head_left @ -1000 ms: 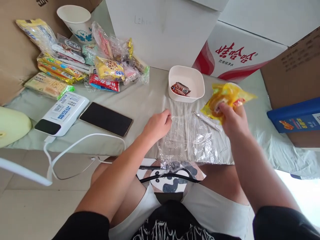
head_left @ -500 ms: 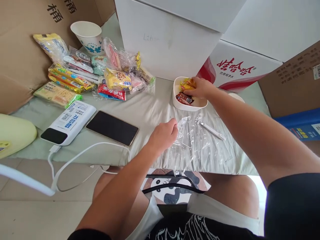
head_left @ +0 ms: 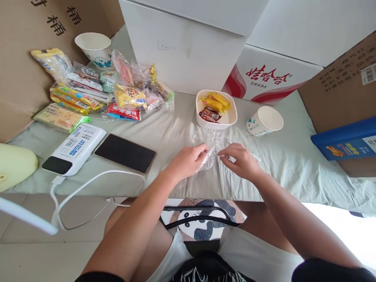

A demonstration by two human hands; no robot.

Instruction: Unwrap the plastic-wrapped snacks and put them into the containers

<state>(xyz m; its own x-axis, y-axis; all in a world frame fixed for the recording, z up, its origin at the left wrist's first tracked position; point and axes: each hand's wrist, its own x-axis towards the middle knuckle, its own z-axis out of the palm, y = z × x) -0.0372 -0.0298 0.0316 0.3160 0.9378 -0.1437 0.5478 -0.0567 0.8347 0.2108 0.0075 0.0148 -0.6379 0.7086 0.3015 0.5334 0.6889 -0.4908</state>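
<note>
In the head view, my left hand (head_left: 189, 159) is closed in a pinch on a clear plastic bag (head_left: 209, 162), which lies crumpled on the cloth. Just right of the bag is my right hand (head_left: 240, 159), its fingers loosely bent, thumb and forefinger a little apart with nothing visible between them. A slim white-and-metal tool (head_left: 256, 157) lies mostly hidden beneath that hand. Beyond both hands stands a white bowl (head_left: 216, 124). Yellow-wrapped snacks (head_left: 216, 101) and brown-wrapped snacks (head_left: 209, 115) lie in it.
A paper cup (head_left: 266, 120) stands right of the bowl. At the left are a phone (head_left: 125, 152), a white power bank (head_left: 75, 149) with a cable (head_left: 96, 174), a pile of packaged snacks (head_left: 96, 88) and another paper cup (head_left: 95, 49). White boxes (head_left: 182, 55) wall the back.
My right hand has let go of the yellow-wrapped snack in the bowl and come back beside the plastic bag. My left hand keeps its hold on the bag. The view has shifted slightly.
</note>
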